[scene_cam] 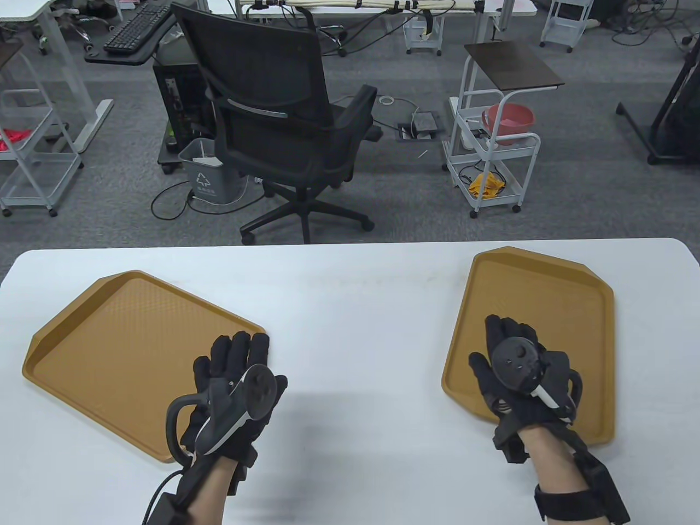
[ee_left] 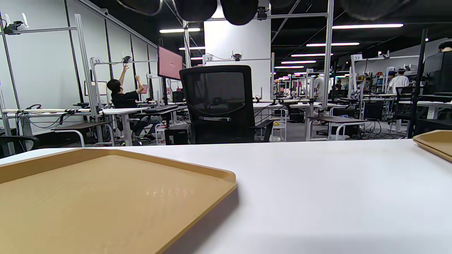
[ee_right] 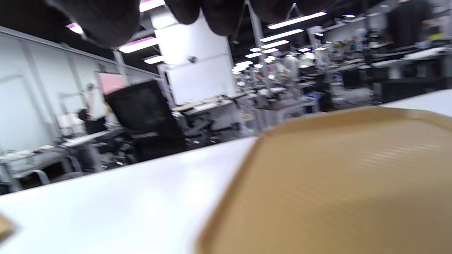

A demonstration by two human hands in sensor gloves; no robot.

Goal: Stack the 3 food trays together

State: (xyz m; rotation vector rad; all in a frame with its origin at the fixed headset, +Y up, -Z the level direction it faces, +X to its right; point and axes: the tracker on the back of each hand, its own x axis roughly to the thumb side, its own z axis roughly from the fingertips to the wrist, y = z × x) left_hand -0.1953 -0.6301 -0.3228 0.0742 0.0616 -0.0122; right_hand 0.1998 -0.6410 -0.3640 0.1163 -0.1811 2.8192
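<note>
left tray: brown, flat on the white counter, set at a slant; its right edge and near-right corner lie under the left hand's fingers; most of it spreads left of and beyond them.
left hand: over the tray's right edge, palm down, fingers stretched out and close together, pointing away from the person; holding nothing that shows. Cannot tell if they press the tray or hover.
left wrist view: tray floor just below and ahead of the fingertips, counter to the right of it.
right tray: brown, flat on the counter, long side running away from the person; well apart from the left tray. Could be more than one stacked, cannot tell.
right hand: over the near half of the right tray, palm down, fingers extended and slightly spread, no grip visible; contact unclear.
right wrist view: blurred; tray floor directly below and ahead of the fingertips.
beyond the counter: black office chair.
</note>
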